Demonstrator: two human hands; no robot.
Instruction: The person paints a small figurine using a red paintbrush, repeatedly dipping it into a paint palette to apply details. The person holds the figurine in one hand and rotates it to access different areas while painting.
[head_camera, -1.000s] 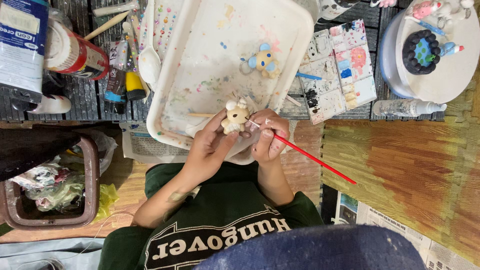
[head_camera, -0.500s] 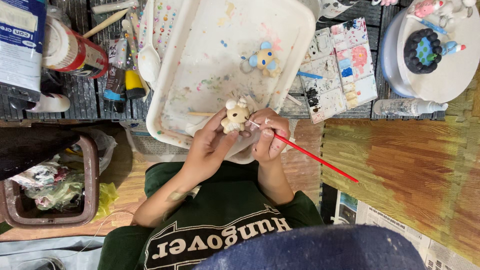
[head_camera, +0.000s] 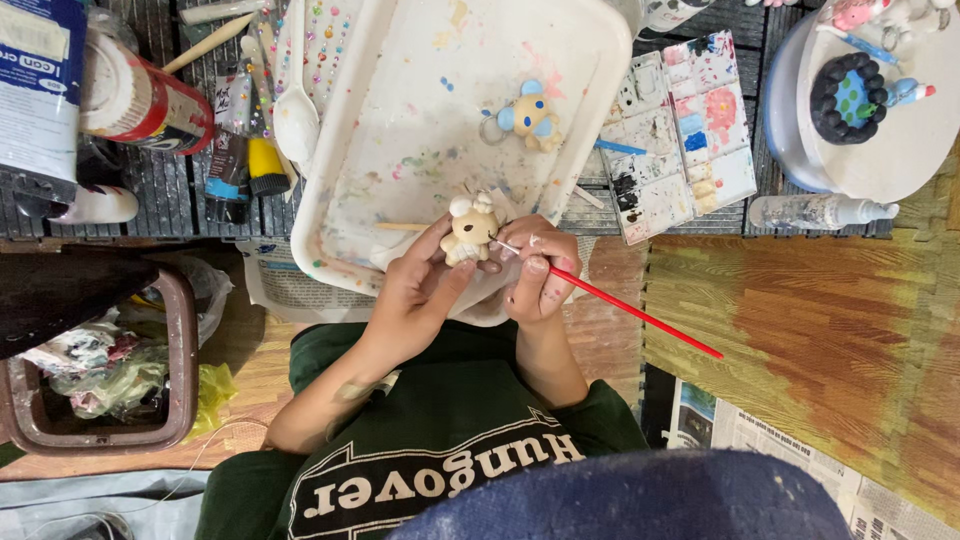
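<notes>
Nothing shifts: left hand (head_camera: 415, 295) still grips cream figurine (head_camera: 468, 230), right hand (head_camera: 535, 270) pinches red brush (head_camera: 630, 312); slip could smear paint.

The person wore a dark green short-sleeved T-shirt (head_camera: 430, 450) with large white block lettering across the chest, the letters edged by a white arching stripe toward eight o'clock. Both sleeves ended above the elbows, leaving the forearms bare. The left hand (head_camera: 415, 295) and the right hand (head_camera: 540, 275) were bare, with no gloves and no watch or bracelet visible at the wrists. Small smudges of paint marked the fingers (head_camera: 548, 290) of the right hand, and a faint smear showed on the left forearm toward seven o'clock. A rounded dark blue cloth shape (head_camera: 640, 500) filled the frame's edge at six o'clock.
</notes>
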